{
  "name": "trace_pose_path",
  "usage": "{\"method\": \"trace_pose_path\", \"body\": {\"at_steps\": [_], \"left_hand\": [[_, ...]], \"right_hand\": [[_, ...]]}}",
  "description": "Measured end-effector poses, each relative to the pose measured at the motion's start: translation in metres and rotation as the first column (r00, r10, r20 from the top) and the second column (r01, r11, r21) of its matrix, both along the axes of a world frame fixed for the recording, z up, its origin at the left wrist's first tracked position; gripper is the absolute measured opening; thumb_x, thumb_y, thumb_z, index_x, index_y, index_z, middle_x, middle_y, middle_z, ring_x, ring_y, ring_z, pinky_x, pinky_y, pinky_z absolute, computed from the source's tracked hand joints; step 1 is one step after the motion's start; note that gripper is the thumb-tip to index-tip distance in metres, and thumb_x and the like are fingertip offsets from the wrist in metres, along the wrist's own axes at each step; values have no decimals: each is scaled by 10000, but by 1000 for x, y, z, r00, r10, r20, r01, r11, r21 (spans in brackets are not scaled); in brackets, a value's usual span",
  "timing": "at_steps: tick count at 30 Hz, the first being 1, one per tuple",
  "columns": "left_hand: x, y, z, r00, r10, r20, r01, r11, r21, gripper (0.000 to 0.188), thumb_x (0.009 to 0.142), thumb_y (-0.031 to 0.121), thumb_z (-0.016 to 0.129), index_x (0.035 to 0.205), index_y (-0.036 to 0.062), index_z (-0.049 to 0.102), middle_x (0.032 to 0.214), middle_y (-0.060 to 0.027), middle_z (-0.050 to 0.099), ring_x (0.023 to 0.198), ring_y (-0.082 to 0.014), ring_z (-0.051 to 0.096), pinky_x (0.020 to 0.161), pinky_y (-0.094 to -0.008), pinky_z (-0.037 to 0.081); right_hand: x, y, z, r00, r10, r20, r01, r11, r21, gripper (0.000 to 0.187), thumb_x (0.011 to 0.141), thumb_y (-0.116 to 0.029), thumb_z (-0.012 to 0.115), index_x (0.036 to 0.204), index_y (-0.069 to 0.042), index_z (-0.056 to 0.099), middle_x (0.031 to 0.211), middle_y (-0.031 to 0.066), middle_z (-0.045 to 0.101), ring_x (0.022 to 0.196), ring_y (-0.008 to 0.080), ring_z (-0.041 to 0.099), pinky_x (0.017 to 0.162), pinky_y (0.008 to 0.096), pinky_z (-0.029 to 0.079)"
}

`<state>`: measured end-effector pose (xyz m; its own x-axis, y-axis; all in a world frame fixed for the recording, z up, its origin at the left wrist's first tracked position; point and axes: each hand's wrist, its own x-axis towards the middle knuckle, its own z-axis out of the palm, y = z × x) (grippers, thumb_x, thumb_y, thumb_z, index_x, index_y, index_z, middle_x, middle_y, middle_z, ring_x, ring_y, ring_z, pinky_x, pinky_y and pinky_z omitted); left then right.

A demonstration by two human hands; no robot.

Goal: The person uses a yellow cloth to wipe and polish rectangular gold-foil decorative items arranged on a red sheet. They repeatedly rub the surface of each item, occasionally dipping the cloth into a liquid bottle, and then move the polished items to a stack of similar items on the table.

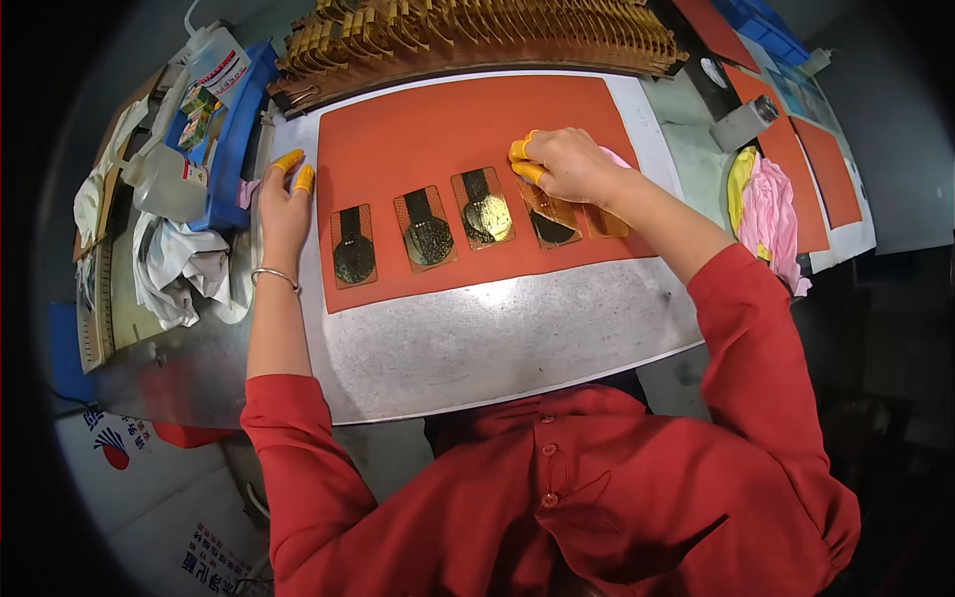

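My right hand, with yellow finger cots on its fingertips, is curled closed above the fourth plate. A bit of pink cloth sticks out from behind its knuckles and seems held in it. My left hand rests at the left edge of the orange mat, its cotted fingers apart and holding nothing. Several thin dark plates with gold patterned borders lie in a slanting row: one at the left, a second, and a third that glints. My right forearm partly covers the last plate.
A rack of upright gold-brown pieces spans the far edge. To the left stand a blue tray, a white bottle and crumpled white cloth. At the right are a grey container and pink and yellow cloths.
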<state>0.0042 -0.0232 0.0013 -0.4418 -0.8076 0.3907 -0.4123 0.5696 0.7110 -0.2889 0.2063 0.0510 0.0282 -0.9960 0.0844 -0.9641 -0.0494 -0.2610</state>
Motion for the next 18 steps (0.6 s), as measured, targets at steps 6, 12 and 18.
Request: {"method": "trace_pose_path", "body": {"at_steps": [6,12,18], "left_hand": [[0,3,1,999,-15,-47,15,1000,-1,265,801,63,589,1048,-34,586,1045,-157,586,1000,-258,574,877,-316,435],[6,4,5,999,8,39,-5,997,-75,269,820,35,544,1078,-34,575,1094,-152,574,1001,-234,577,872,-296,437],[-2,7,6,1000,5,-10,-5,999,-54,271,786,80,599,1035,-29,590,1050,-166,585,987,-284,573,869,-326,441]], "right_hand": [[8,4,-3,995,60,79,-53,995,-84,131,813,-200,568,834,-75,603,745,104,591,708,311,580,621,417,451],[47,-2,-7,976,215,-42,-215,976,-14,114,784,-186,584,802,-75,608,749,127,593,704,308,589,617,418,462],[50,-20,-13,973,233,1,-231,967,-110,117,781,-171,605,843,-73,618,696,108,590,640,285,588,552,404,464]]}}
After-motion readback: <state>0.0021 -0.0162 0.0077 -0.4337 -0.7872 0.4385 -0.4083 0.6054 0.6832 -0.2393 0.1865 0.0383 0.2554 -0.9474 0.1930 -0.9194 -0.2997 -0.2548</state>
